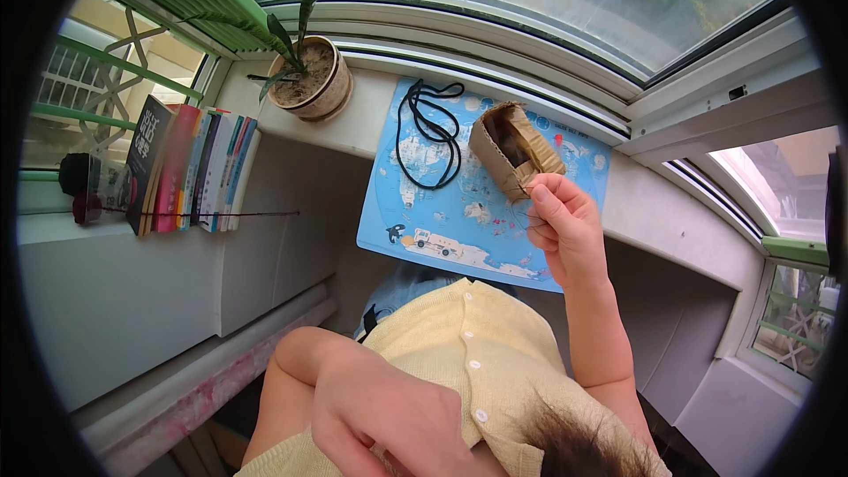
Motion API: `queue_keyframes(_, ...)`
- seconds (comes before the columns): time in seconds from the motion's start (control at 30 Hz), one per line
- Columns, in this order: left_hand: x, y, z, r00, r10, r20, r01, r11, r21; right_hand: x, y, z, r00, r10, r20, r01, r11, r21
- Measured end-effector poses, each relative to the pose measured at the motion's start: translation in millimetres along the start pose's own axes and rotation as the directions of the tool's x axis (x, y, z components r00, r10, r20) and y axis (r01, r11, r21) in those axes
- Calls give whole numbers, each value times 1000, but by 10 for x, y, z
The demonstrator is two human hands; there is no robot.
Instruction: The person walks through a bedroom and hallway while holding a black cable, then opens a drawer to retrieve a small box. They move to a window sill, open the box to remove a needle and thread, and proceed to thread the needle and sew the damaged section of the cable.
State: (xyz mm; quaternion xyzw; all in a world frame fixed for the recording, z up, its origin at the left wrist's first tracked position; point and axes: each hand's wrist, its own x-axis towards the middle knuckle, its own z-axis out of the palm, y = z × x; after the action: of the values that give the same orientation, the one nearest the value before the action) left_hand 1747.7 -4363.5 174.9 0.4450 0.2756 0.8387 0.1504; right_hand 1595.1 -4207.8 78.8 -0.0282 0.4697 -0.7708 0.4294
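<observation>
My right hand (565, 221) is raised over the mat, thumb and forefinger pinched at the near corner of a small open cardboard box (500, 159). A thin, dark strand seems to show at the fingertips, too fine to make out. The brown box has torn, rough edges and a dark inside. My left hand (389, 415) is close to my chest, in front of a pale yellow buttoned top (442, 336). Its fingers curl inward, and their tips are partly hidden at the lower edge. A looped black cord (430, 137) lies left of the box.
A blue map-printed mat (380, 221) covers part of the white ledge (662, 234) under the window. At the left stand a potted plant (316, 93) and a row of upright books (199, 172). A thin dark stick (256, 213) juts out past the books.
</observation>
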Motion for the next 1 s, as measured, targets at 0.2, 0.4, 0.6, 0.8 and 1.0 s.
queue_keyframes(0.2,-218,-246,-518,438,567,-698,656,330,679,-71,-5,95,996,-81,-22,75,978,-194)
queue_keyframes(0.4,-284,-405,-664,499,511,-700,787,71,612,-100,3,157,984,-181,-3,166,912,-374)
queue_keyframes(0.6,-402,-438,-730,490,497,-716,742,193,642,-98,49,212,977,-211,-1,189,876,-444)
queue_keyframes(0.8,-514,-390,-699,139,-48,-989,116,993,-32,-59,282,238,977,-212,9,182,817,-547)
queue_keyframes(1.0,-729,-602,-849,408,578,-707,728,262,634,-156,408,402,973,-193,130,232,745,-625)
